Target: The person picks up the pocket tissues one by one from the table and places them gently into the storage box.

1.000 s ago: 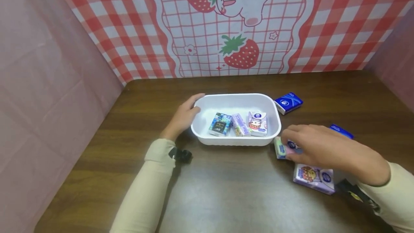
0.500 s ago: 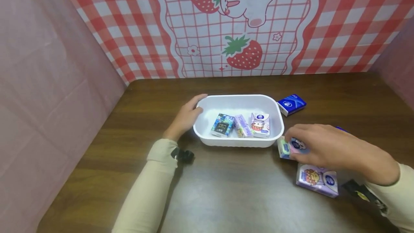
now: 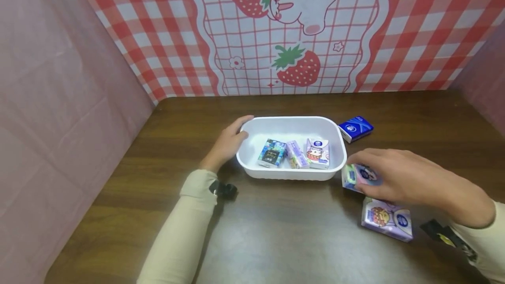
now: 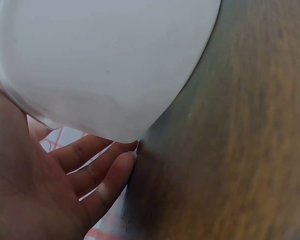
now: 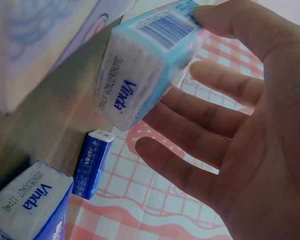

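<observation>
A white plastic basin (image 3: pixel 292 173) stands on the table with three small tissue packs inside: a dark floral one (image 3: pixel 272 153), a narrow purple one (image 3: pixel 297 154) and a pale purple one (image 3: pixel 318 153). My left hand (image 3: pixel 225 144) holds the basin's left end, thumb at the rim and fingers along the outside. By the basin's front right corner, my right hand (image 3: pixel 398 176) pinches a pastel tissue pack (image 3: pixel 350 178) between thumb and fingers. Its light blue side with a barcode shows in the right wrist view, and the pack (image 5: pixel 155 45) looks tilted there.
Just in front of the right hand lies a purple tissue pack (image 3: pixel 386 219). A blue tissue pack (image 3: pixel 356 128) sits by the basin's back right corner. In the right wrist view a small blue pack (image 5: pixel 93 164) also shows. A checked strawberry cloth (image 3: pixel 177 43) hangs behind the table.
The right hand shifts slightly, and the pastel pack in its grip moves a little up and to the right. The left hand stays on the basin. The view itself shifts slightly.
</observation>
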Demonstrator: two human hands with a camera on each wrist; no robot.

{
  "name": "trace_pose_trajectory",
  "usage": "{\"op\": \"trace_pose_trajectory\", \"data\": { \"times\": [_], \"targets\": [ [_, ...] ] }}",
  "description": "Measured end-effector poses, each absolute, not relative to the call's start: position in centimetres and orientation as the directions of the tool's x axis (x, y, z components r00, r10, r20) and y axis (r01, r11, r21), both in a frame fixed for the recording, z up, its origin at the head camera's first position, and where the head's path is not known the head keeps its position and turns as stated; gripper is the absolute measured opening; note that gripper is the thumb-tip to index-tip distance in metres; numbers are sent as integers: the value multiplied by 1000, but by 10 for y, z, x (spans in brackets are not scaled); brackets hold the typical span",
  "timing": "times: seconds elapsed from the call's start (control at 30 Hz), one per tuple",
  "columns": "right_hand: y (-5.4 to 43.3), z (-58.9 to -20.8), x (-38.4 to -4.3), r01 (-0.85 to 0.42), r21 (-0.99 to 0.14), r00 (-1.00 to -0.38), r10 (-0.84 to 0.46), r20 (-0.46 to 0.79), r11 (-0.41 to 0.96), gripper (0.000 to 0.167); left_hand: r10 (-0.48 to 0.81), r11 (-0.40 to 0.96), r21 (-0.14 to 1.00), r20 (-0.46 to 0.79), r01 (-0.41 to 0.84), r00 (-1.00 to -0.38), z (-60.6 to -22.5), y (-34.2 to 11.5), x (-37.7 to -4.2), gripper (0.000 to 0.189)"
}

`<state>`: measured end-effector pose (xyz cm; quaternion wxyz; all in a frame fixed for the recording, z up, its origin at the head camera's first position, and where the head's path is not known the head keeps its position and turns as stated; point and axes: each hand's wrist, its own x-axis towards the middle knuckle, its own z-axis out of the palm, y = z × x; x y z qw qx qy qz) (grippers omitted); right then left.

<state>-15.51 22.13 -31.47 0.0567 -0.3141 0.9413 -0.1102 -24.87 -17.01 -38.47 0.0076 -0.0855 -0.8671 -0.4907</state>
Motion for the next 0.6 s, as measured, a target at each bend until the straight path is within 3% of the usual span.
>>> {"op": "trace_pose_trajectory", "data": {
  "times": [0.37,0.6],
  "targets": [
    [222,-311,-154,-611,-209,-779,-627,-10,763,42,140,500,851,102,160,-985,-387,-171,-249,49],
    [224,-307,-153,-576,-206,-805,-593,-29,791,44,143,496,853,107,165,-984,-386,-170,-250,49]
  ]
}}
